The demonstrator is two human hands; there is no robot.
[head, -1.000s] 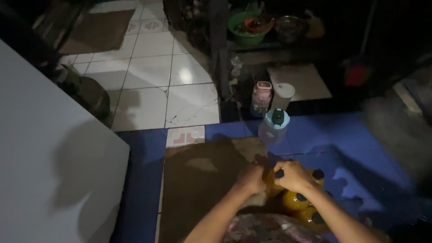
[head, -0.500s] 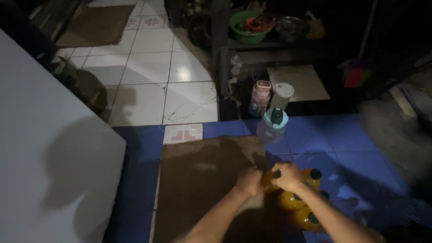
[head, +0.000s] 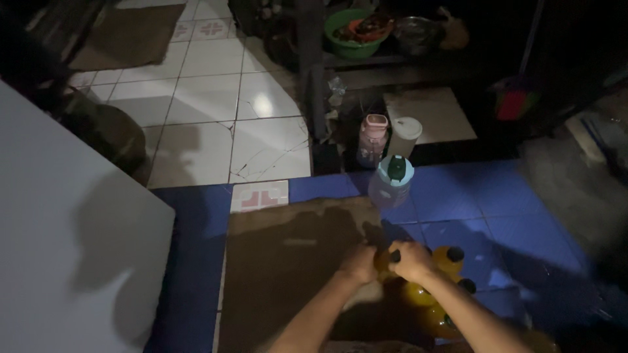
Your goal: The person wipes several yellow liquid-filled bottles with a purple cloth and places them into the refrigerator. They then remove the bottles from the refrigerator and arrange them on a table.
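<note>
Both hands clamped together on one yellow plastic bottle with a black cap [head: 384, 259]: left hand [head: 359, 263] on the body, right hand [head: 410, 259] over the top. It stands on the blue tiled floor [head: 497, 202], at the right edge of the brown cardboard sheet [head: 288, 261], touching more yellow bottles [head: 432, 297].

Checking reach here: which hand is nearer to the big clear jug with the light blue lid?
Right. The right hand sits just below the clear jug, on a yellow bottle's cap. The left hand lies beside it, slightly farther left.
</note>
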